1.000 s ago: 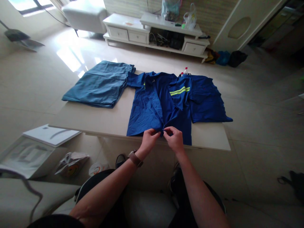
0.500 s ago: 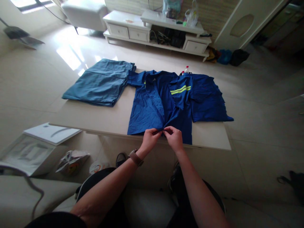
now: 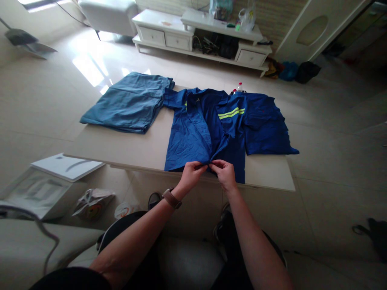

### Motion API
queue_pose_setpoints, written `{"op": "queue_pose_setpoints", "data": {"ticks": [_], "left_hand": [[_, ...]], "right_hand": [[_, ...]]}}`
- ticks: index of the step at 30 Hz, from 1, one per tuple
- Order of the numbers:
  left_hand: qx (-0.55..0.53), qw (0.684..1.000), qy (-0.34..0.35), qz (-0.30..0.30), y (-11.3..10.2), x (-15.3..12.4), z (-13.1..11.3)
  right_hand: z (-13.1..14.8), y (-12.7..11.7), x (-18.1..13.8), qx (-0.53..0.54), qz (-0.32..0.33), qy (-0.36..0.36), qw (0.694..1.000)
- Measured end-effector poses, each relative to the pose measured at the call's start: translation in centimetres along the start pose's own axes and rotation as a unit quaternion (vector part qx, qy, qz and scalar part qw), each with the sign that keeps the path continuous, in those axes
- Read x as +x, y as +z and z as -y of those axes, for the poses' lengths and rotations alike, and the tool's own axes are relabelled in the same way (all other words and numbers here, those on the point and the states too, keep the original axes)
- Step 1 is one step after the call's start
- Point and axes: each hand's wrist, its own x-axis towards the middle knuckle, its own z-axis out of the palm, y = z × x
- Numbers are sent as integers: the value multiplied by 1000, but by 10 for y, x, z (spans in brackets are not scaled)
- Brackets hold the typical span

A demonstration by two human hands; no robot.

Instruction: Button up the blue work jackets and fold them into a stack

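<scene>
Pinching shirt (image 3: 193, 135): left hand (image 3: 190, 176), right hand (image 3: 224, 174); long axis, collar (image 3: 193, 93) pointing away.

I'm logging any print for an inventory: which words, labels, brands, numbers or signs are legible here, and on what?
No text is legible.
Blue top: a tiny pale mark near the collar, too small to read.
White box: a dark mark and a grey curve on its upper face, too blurred to read.
Crumpled bag on the floor: coloured patches, too blurred to read.
</scene>
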Motion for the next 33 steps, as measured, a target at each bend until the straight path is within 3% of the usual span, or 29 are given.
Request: {"op": "queue_pose_setpoints", "data": {"ticks": [4, 8, 14, 24, 28, 31, 33], "left_hand": [[21, 1000, 9, -7, 1, -3, 1], [55, 998, 23, -16, 1, -3, -3], [-22, 1000, -7, 15, 0, 3, -4], [9, 998, -23, -64, 1, 5, 9], [-95, 983, -117, -109, 4, 2, 6], [-239, 937, -220, -128, 3, 1, 1], [-265, 919, -253, -144, -1, 0, -1]], "right_hand": [[6, 4, -8, -81, -17, -73, 994], [10, 4, -15, -189, -37, -155, 969], [10, -1, -10, -100, 24, -87, 991], [12, 1, -13, -134, 48, -98, 985], [11, 0, -12, -138, 47, -98, 984], [8, 0, -10, -149, 55, -100, 982], [6, 1, -9, -178, 74, -97, 976]]}}
